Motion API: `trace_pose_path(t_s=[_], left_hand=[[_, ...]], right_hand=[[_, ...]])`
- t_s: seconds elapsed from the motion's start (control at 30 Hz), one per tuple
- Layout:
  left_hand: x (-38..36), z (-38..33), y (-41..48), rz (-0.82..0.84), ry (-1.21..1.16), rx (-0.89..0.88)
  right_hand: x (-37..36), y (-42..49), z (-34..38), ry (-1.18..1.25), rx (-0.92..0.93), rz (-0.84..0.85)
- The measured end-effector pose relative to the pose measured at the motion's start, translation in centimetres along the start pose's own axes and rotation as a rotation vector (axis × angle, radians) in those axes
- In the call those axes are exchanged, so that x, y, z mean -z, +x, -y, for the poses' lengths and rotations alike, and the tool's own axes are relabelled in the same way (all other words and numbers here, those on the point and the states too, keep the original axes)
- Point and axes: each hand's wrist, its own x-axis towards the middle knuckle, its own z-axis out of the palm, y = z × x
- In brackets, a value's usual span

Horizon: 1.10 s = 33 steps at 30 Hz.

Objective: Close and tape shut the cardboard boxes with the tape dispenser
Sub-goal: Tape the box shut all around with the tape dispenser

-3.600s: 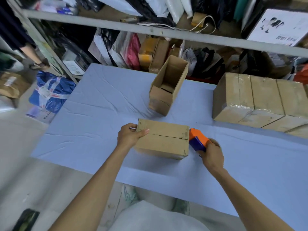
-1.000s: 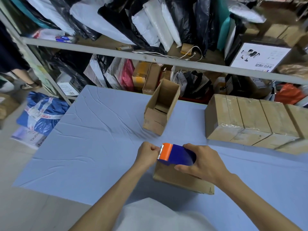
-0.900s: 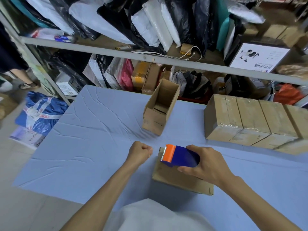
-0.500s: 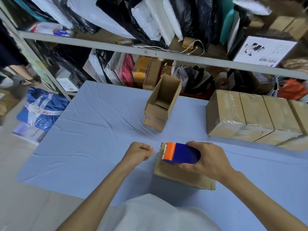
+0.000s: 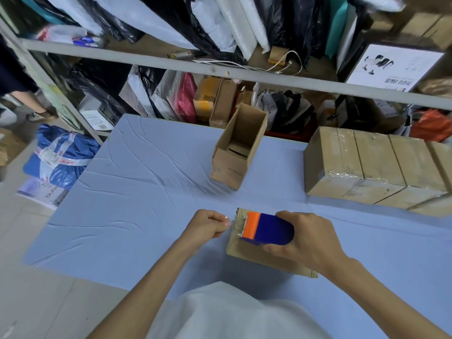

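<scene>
L hand (image 5: 208, 226) moved off dispenser (image 5: 269, 228), fist curled; R hand (image 5: 310, 241) grips it atop box (image 5: 247, 253)

- A packing and shipping storeroom.
- The metal shelf (image 5: 318, 88) is full of black and white mailer bags (image 5: 230, 25).
- Taped cardboard boxes (image 5: 342, 162) stand in a row on the counter (image 5: 137, 192).
- A wrapped blue parcel (image 5: 63, 155) lies on the floor.

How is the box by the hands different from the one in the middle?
The near box is closed and lies low; the middle box is open on top and stands tall. The right hand holds the tape dispenser on the near box; nothing touches the middle box. Both are brown cardboard on the blue table.
</scene>
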Motion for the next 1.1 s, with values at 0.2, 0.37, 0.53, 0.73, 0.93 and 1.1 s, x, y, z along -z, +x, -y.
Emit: trace_pose_path(t_s=[0.2, 0.37, 0.53, 0.73, 0.93, 1.1], left_hand=[[-0.3, 0.5, 0.5, -0.003, 0.027, -0.005], [-0.6, 0.8, 0.9, -0.012, 0.057, -0.006], [-1.1, 0.6, 0.8, -0.059, 0.167, -0.105], [-0.8, -0.1, 0.7, -0.057, 0.245, -0.135], [-1.2, -0.6, 1.0, -0.092, 0.355, -0.134], [-1.6, -0.2, 1.6, -0.116, 0.391, -0.124]], right_hand=[[-0.3, 0.1, 0.1, -0.022, -0.019, -0.004], [-0.5, 0.4, 0.1, -0.03, -0.031, -0.021], [-0.5, 0.8, -0.1, -0.024, -0.023, -0.03], [-0.5, 1.1, 0.2, -0.027, -0.039, -0.034], [-0.6, 1.1, 0.0, -0.027, -0.031, -0.037], [-0.7, 1.2, 0.1, -0.024, -0.026, -0.043]])
